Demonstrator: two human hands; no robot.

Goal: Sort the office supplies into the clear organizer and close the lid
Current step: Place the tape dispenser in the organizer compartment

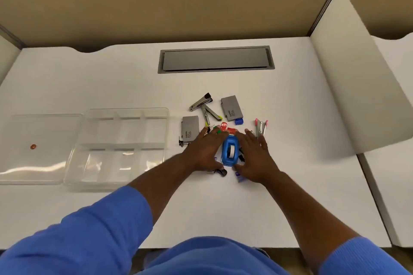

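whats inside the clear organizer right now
The clear organizer looks empty: its compartments show only dividers and glare. The supplies lie on the desk to its right. The lid lies open on the organizer's other side.

Clear glossy plastic organizer (pixel 125 147) with see-through lid (pixel 40 147), matt white desk (pixel 111 78), shiny metal stapler (pixel 200 102), matt grey staple boxes (pixel 231 107), glossy blue plastic tape dispenser (pixel 230 152), ribbed blue cloth sleeve (pixel 89 230), brushed grey metal cable hatch (pixel 215 59)

Even overhead light is flooding the white desk (pixel 245 207), casting only faint, soft shadows. Glare is streaking across the clear lid (pixel 40 167). Wide-angle distortion is bending the edges, and the whole frame is looking slightly soft.
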